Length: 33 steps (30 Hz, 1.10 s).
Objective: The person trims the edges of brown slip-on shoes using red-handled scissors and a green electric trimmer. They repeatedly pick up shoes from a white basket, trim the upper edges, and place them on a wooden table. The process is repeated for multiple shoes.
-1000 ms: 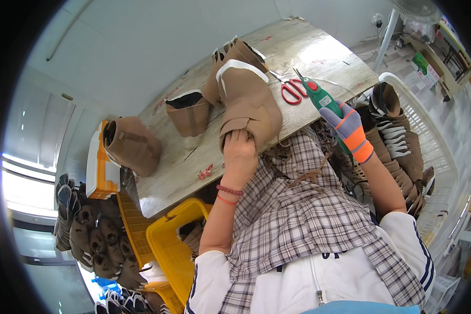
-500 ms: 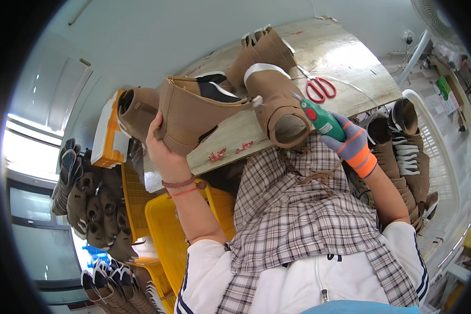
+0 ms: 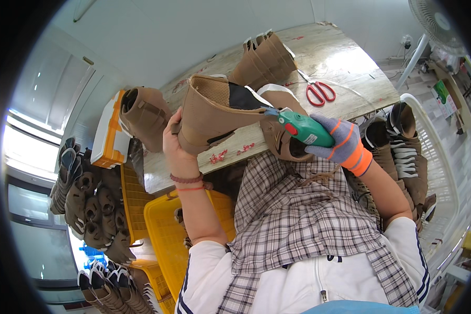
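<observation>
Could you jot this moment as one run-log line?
Left hand: holds brown shoe upper | Gloved right hand: grips green handheld tool, tip by the upper's narrow end | Nearby: red-handled scissors on table

- The shoe upper (image 3: 206, 123) is showing plain brown outside, black and dotted tan inside, with a white edge.
- The tool (image 3: 310, 131) is gleaming green around a red button.
- The glove (image 3: 345, 142) is pairing grey with bright orange stripes and cuff.
- The scissors (image 3: 320, 97) are sporting red handles.
- The surface (image 3: 319, 57) is wearing a pale, streaky wood grain with red patches.
- The apron (image 3: 303, 225) is carrying dark plaid on off-white.
- The jacket (image 3: 210, 264) is staying white, navy stripes lining its sleeves.
- The crate (image 3: 162, 225) is glowing yellow.
</observation>
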{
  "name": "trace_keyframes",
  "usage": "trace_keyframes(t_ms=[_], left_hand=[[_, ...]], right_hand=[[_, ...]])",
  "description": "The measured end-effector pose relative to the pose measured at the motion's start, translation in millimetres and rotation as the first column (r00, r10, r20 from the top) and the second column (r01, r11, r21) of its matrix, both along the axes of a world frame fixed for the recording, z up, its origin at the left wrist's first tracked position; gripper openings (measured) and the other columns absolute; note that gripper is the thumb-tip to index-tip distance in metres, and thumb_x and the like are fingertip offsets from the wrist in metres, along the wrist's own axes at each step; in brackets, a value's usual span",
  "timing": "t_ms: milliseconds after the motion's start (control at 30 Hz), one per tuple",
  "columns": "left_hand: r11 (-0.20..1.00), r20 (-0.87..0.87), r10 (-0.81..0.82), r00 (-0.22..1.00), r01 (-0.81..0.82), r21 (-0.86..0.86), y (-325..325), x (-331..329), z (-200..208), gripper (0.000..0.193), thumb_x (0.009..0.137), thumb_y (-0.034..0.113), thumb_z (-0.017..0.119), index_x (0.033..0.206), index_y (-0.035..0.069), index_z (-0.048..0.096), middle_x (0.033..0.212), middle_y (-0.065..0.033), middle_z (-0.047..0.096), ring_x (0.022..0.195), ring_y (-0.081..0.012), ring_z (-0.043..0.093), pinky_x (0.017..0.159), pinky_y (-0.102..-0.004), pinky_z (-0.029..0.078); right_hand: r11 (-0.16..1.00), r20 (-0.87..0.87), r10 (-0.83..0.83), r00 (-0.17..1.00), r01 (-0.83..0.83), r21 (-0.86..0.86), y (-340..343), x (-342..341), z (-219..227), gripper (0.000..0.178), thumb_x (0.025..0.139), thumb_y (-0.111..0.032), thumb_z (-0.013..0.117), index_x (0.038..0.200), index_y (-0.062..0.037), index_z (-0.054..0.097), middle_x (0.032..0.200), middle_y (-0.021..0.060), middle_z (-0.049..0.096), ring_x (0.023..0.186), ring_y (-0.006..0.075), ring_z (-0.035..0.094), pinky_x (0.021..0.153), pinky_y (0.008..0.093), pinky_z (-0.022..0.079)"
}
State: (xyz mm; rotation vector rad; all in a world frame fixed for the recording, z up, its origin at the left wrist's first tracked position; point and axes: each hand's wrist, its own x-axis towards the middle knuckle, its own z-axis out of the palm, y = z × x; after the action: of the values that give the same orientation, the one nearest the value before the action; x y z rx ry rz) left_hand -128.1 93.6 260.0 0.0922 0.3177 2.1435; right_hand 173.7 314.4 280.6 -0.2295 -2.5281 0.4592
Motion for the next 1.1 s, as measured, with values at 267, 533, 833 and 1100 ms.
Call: trace_keyframes(t_ms=[267, 533, 833, 1100], left_hand=[[0.999, 0.020, -0.040, 0.999, 0.039, 0.026, 13.7, 15.6, 5.3, 0.023, 0.094, 0.010, 0.050, 0.109, -0.005, 0.059, 0.104, -0.0182, 0.066, 0.093, -0.0296, 0.066, 0.083, -0.0439, 0.055], [0.993, -0.060, 0.101, 0.993, -0.096, 0.072, 18.2, 50.2, 20.6, 0.027, 0.093, 0.014, 0.056, 0.116, 0.000, 0.057, 0.116, -0.0151, 0.062, 0.106, -0.0284, 0.060, 0.092, -0.0451, 0.050], [0.959, -0.404, 0.285, 0.869, -0.259, 0.118, 30.9, 82.8, 15.8, 0.041, 0.092, 0.002, 0.054, 0.132, 0.003, 0.045, 0.131, -0.0103, 0.051, 0.121, -0.0253, 0.049, 0.101, -0.0438, 0.043], [0.868, -0.779, 0.306, 0.547, -0.497, -0.009, 45.0, 90.6, -15.9, 0.042, 0.088, -0.001, 0.061, 0.129, 0.002, 0.051, 0.123, -0.0071, 0.058, 0.112, -0.0210, 0.055, 0.098, -0.0347, 0.045]], right_hand=[[1.000, -0.037, 0.023, 0.999, -0.023, -0.002, -14.3, -0.5, 9.6, 0.064, 0.065, -0.043, 0.082, 0.113, -0.0050, 0.062, 0.078, 0.0136, 0.067, 0.067, 0.0293, 0.067, 0.059, 0.0333, 0.053], [0.989, -0.110, 0.037, 0.993, -0.052, -0.137, -26.1, -8.1, 14.4, 0.063, 0.067, -0.040, 0.081, 0.115, -0.0046, 0.061, 0.091, 0.0144, 0.068, 0.075, 0.0294, 0.068, 0.066, 0.0322, 0.055], [0.898, 0.002, -0.045, 0.999, 0.041, -0.439, -32.9, -17.2, 16.5, 0.065, 0.070, -0.037, 0.080, 0.120, -0.0028, 0.058, 0.094, 0.0155, 0.069, 0.082, 0.0221, 0.070, 0.072, 0.0307, 0.055], [0.843, -0.072, -0.087, 0.994, 0.035, -0.537, -37.0, -25.1, 19.4, 0.064, 0.072, -0.040, 0.080, 0.120, -0.0033, 0.058, 0.094, 0.0136, 0.069, 0.081, 0.0176, 0.069, 0.071, 0.0288, 0.054]])
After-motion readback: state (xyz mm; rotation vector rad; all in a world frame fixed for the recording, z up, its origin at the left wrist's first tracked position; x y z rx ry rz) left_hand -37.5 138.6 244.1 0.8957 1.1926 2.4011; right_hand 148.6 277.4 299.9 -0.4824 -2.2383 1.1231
